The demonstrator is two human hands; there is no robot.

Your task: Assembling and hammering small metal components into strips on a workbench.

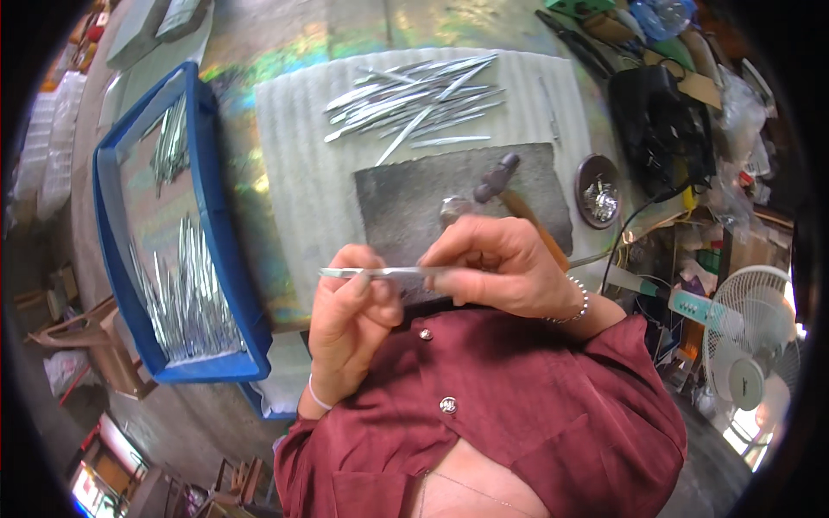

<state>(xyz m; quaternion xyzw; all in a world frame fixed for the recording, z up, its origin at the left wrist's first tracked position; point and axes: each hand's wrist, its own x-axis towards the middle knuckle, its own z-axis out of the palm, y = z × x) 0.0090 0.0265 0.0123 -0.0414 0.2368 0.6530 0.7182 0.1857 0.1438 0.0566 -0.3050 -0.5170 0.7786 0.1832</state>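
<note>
A thin, silvery metal piece stretches crosswise in front of my chest, slim like a tweezer blank; its exact kind is unclear. My left hand pinches it near its left end, fingertips closed around it. At the other end my right hand grips it between thumb and fingers, slightly blurred. Just beyond my hands lies a dark grey mat. On it rest a hammer with a dark head and wooden handle, partly hidden by my right hand, and a small rounded shiny object. Several similar metal pieces are heaped behind the mat.
White foam sheeting covers the table's middle. A blue tray at left holds two bundles of metal pieces. At right are a round dark dish of shiny bits, a black bag-like object, a cable and a fan.
</note>
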